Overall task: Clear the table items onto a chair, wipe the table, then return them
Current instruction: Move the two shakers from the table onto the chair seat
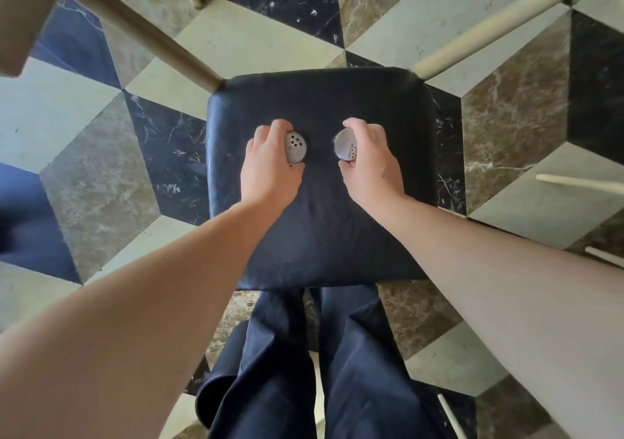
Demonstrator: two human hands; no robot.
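two shakers sit on the dark padded chair seat (320, 236), well apart. left hand (270, 165) curls round the shaker with scattered large holes (296, 146); right hand (368, 161) curls round the shaker with a small cluster of holes (345, 145). both have round, brushed-metal caps; the bodies are hidden. gripping from the outer sides probably keeps them upright on the soft, creased leather-like cushion. whether they are being set down or lifted cannot be told.
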